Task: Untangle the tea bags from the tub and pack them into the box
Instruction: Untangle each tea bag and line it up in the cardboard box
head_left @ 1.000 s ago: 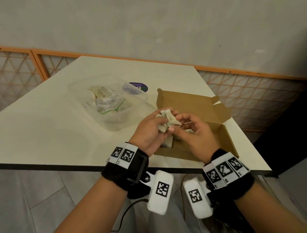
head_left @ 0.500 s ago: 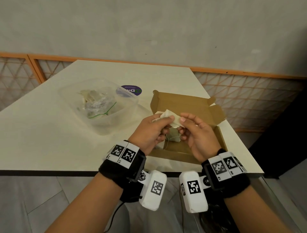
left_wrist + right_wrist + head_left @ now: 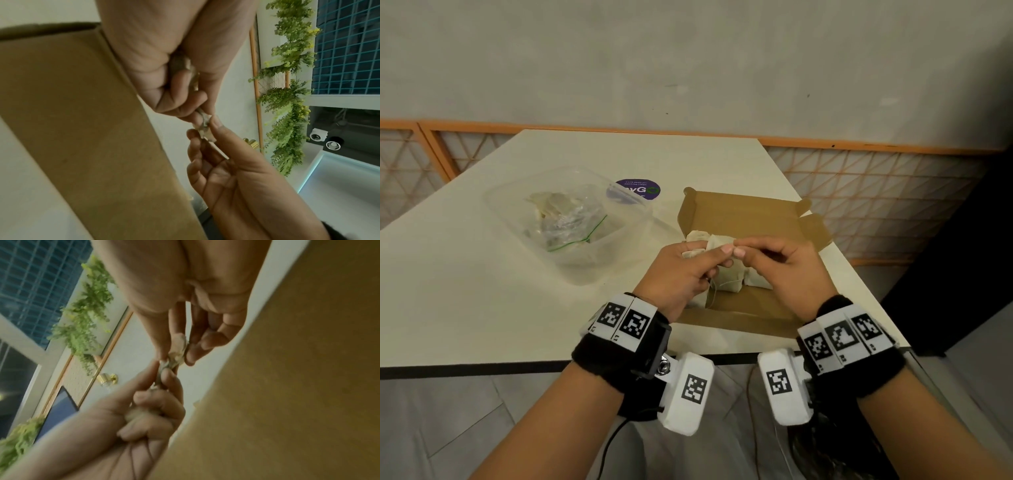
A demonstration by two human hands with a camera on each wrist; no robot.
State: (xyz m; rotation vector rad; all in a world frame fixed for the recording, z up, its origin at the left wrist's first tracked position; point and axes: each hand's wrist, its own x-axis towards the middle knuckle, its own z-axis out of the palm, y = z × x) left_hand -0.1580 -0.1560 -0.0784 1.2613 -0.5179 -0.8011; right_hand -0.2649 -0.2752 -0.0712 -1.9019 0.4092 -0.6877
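Both hands meet above the open cardboard box [image 3: 739, 216]: the left hand [image 3: 678, 274] grips a clump of tea bags [image 3: 717, 245], while the right hand [image 3: 787, 270] pinches its end between thumb and forefinger. More tea bags lie in the clear tub [image 3: 619, 246] to the left on the worktop [image 3: 465, 291].

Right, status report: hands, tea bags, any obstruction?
Left hand and right hand both pinching tangled tea bags over open box. More in tub. Nothing obstructing.
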